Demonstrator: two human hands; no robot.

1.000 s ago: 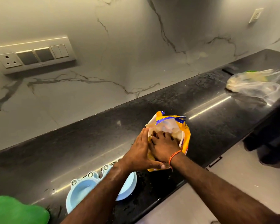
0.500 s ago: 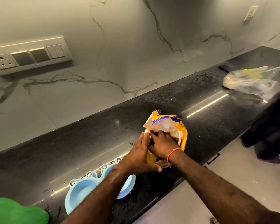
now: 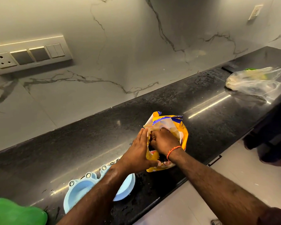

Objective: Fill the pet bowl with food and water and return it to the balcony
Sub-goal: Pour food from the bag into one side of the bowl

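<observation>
The pale blue double pet bowl sits at the front edge of the black countertop, partly hidden under the person's left forearm; both visible basins look empty of food. Just beside it, toward the right along the same front edge, stands the torn-open yellow pet food bag. The left hand lies flat against the bag's near side, fingers straight and thumb stretched along its lower edge, steadying it. The right hand, with an orange thread on its wrist, is plunged into the bag's mouth with fingers curled; whether they have hold of any food I cannot tell.

The step in hand looks like scooping out food. The bag stands close to the front edge and is soft, so a hasty pull could tip it or scatter food on the floor.

Farther right lies a clear plastic bag; a green object sits at the front left corner.
</observation>
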